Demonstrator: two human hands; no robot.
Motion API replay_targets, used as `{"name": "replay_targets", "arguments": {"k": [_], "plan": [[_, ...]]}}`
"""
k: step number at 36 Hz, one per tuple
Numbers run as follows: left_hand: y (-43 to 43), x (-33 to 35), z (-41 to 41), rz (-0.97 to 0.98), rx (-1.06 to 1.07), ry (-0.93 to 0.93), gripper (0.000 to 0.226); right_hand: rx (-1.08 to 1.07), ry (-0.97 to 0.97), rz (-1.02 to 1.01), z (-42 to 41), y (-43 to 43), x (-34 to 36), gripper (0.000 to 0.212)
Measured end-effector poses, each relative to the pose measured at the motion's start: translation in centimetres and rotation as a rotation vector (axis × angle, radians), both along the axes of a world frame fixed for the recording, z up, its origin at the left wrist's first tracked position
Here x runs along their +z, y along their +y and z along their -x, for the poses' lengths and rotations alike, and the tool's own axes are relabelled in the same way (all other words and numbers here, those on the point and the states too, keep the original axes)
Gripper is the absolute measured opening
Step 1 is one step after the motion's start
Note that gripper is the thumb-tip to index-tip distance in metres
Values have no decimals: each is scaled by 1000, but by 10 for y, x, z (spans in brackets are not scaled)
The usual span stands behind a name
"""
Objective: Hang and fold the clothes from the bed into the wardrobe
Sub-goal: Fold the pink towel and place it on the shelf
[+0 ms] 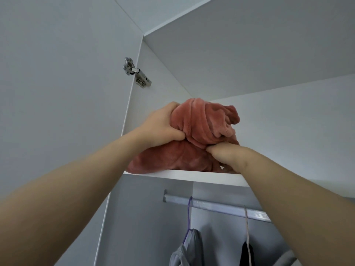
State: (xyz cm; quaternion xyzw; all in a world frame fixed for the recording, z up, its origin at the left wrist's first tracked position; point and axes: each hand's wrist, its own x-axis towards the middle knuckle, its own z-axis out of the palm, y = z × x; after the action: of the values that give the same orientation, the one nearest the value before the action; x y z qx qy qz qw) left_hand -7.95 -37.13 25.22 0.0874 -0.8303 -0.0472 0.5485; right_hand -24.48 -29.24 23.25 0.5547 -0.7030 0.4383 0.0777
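White wardrobe interior (249, 54), seen from below, door open at 9 o'clock with a metal hinge (136, 72) near its top edge.

Nearest, at 6 o'clock: two bare forearms reaching up and away, one from 8 o'clock, one from 4 o'clock. Between them and lower, a silver hanging rail (217, 206) under the shelf, carrying a purple hanger (189, 217) with a grey garment (187, 252) and, toward 5 o'clock, a pale hanger (247, 227) with a dark garment (246, 254).

Further up, the white shelf (184, 175), its front edge running from centre toward 3 o'clock.

On that shelf, at centre: a plush pink garment (199, 131), bunched into a loose bundle, lower folds resting on the board and just overhanging its edge at 9 o'clock.

Left hand (165, 125) clenched into the bundle's 9 o'clock side, thumb pressed into a fold. Right hand (224, 154) grasping the fabric low at 4 o'clock, fingers buried in the pile and mostly hidden.

Beyond, the plain back panel and the wardrobe's top toward 12 o'clock.
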Motion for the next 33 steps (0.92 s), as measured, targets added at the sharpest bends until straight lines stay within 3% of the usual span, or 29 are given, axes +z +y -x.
{"name": "replay_targets", "arguments": {"k": [2, 7, 10, 12, 14, 16, 19, 22, 26, 29, 33], "plan": [[3, 1, -2, -11, -10, -50, 66, 47, -156, 32, -4, 0, -1, 11], [8, 10, -13, -66, -22, -315, 69, 293, -799, 74, -7, 17, 6, 31], [13, 14, -14, -33, 2, -440, 64, 450, -1175, 249, 5, 32, 10, 40], [20, 13, -8, 51, 72, -505, 63, 484, -1270, 399, 13, 37, 11, 41], [27, 12, -2, 150, 132, -555, 63, 562, -1224, 462, 11, 38, 11, 38], [30, 10, 3, 233, 202, -561, 67, 630, -1114, 494, 8, 32, 11, 21], [22, 0, 7, 274, 305, -503, 70, 595, -850, 486, 5, 25, 7, 10], [2, -19, 6, 171, 360, -433, 59, 275, -604, 273, 8, 16, -3, 37], [-10, -43, 2, 75, 460, -337, 55, -78, -153, 281, 3, 12, -8, 52], [0, -51, 8, 85, 644, -301, 58, -155, -101, 353, 1, 15, -7, 68], [12, -37, 1, 28, 567, -348, 53, 99, -120, 311, -3, 8, -5, 59]]}}
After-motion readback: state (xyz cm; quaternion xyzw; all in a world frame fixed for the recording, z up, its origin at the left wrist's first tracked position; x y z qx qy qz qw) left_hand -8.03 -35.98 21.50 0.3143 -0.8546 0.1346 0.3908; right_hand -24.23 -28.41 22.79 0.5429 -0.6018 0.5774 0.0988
